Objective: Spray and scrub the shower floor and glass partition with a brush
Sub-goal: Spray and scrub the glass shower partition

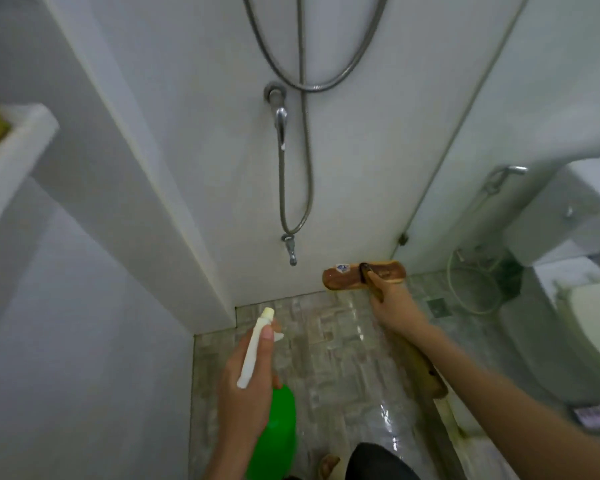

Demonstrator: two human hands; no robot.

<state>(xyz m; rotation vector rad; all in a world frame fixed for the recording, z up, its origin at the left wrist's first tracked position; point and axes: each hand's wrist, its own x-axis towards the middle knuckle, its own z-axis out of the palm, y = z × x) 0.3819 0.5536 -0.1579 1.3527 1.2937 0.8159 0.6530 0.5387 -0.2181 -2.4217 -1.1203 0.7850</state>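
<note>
left hand [246,386] wraps the green spray bottle [279,424] at 7 o'clock, nozzle aimed to wet the shower floor [326,358], while right hand [395,311] grips the brush [352,277], head at 1 o'clock by the wall's foot, seemingly to scrub there.

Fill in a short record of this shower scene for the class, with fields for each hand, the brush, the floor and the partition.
left hand: grips a green spray bottle, white nozzle pointing forward
right hand: grips the brush by its wooden handle
brush position: head where back wall meets floor, near the partition
shower floor: small patterned tiles, glossy reflections
glass partition: on the right, toilet visible through it
</note>
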